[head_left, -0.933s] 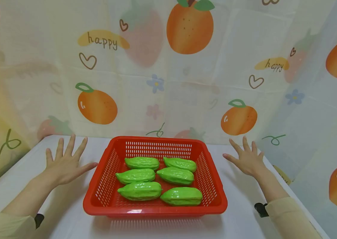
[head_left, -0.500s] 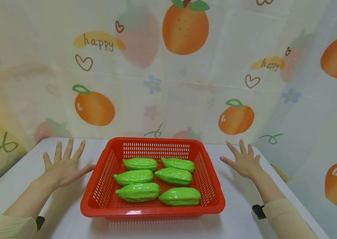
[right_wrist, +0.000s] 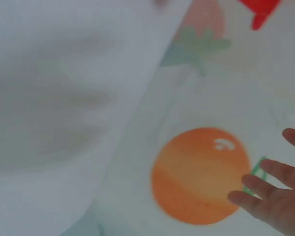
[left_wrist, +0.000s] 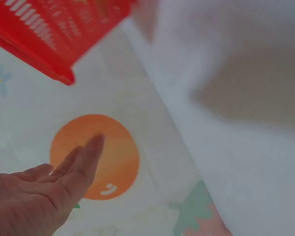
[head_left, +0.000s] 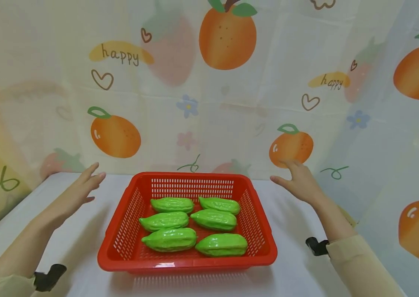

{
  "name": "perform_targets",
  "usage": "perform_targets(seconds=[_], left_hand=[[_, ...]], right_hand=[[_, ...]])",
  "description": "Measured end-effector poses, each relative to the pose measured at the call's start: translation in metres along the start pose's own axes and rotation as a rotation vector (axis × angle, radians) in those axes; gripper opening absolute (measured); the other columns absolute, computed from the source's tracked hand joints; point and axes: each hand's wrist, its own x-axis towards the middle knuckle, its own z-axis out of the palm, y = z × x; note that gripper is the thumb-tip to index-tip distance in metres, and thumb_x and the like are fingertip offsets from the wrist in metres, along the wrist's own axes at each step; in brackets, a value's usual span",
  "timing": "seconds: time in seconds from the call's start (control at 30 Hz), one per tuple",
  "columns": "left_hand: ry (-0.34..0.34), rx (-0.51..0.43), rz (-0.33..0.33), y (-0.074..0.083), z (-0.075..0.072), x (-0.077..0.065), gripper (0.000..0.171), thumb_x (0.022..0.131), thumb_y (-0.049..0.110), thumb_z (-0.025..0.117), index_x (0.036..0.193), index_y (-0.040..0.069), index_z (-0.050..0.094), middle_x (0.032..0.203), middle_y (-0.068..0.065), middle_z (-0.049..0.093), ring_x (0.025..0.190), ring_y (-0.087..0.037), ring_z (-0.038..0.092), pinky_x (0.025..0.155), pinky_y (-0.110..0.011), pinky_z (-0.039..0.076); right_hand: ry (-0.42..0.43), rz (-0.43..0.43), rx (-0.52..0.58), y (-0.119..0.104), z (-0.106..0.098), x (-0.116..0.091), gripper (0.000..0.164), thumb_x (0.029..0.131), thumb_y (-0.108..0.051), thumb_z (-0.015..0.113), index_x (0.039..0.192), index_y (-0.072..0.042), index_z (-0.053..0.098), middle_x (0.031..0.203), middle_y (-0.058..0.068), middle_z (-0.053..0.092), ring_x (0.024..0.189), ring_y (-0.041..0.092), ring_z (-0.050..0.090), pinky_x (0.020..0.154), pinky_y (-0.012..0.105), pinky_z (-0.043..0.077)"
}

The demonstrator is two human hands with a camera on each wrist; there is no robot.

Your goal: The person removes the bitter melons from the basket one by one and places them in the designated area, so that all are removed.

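In the head view a red plastic basket (head_left: 187, 264) with slotted walls stands in the middle of the table. Several bright green, ridged, pointed vegetables, like small bitter gourds (head_left: 221, 245), lie inside it in two columns. My left hand (head_left: 77, 192) hovers over the table to the basket's left, turned on edge, its fingers extended and holding nothing. To the basket's right my right hand (head_left: 300, 181) is raised in the air, also holding nothing; its fingers are partly hidden in the head view. The right wrist view shows that hand's fingers (right_wrist: 260, 187) spread and fairly straight.
A white table (head_left: 287, 264) carries the basket. Behind it hangs a pale curtain (head_left: 216, 123) printed with oranges, strawberries and the word "happy", and it continues down the right side. Black bands (head_left: 317, 246) sit on both wrists.
Both hands have turned from palms down with spread fingers to a more edge-on pose, and the right hand has risen slightly. The view shifted a little; basket and gourds stay put.
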Motion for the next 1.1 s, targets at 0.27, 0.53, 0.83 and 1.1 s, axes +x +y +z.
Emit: perform_targets(seconds=[0.27,0.53,0.83,1.1], left_hand=[[-0.221,-0.468,-0.114,-0.007,0.005,-0.006,0.066,0.106,0.042,0.029,0.159,0.011,0.005,0.120,0.019,0.059,0.108,-0.007,0.065,0.091,-0.036,0.058],[-0.317,-0.568,-0.133,-0.018,0.021,-0.012,0.052,0.105,0.022,0.044,0.152,0.024,0.025,0.113,0.014,0.066,0.104,-0.008,0.065,0.091,-0.034,0.056],[-0.343,-0.640,-0.111,-0.025,0.032,-0.014,0.054,0.100,0.013,0.051,0.147,0.035,0.035,0.120,0.009,0.062,0.106,-0.011,0.067,0.091,-0.037,0.056],[-0.343,-0.688,-0.122,-0.026,0.034,-0.013,0.053,0.100,0.011,0.052,0.141,0.041,0.039,0.119,0.012,0.064,0.106,-0.009,0.067,0.091,-0.037,0.057]], right_hand=[[-0.024,-0.031,0.213,-0.063,-0.019,0.025,0.061,0.093,-0.045,0.064,0.145,-0.017,0.048,0.151,0.011,0.048,0.139,0.039,0.046,0.108,0.062,0.041],[-0.163,-0.122,0.448,-0.126,-0.005,0.047,0.048,0.091,-0.035,0.068,0.136,-0.022,0.056,0.144,0.004,0.055,0.133,0.032,0.053,0.107,0.053,0.046],[-0.386,-0.225,0.457,-0.170,0.038,0.072,0.044,0.092,-0.028,0.067,0.134,-0.018,0.058,0.142,0.006,0.057,0.131,0.031,0.056,0.106,0.046,0.049],[-0.537,-0.204,0.492,-0.190,0.077,0.082,0.044,0.091,-0.025,0.069,0.132,-0.016,0.059,0.139,0.010,0.060,0.133,0.026,0.054,0.107,0.043,0.047]])
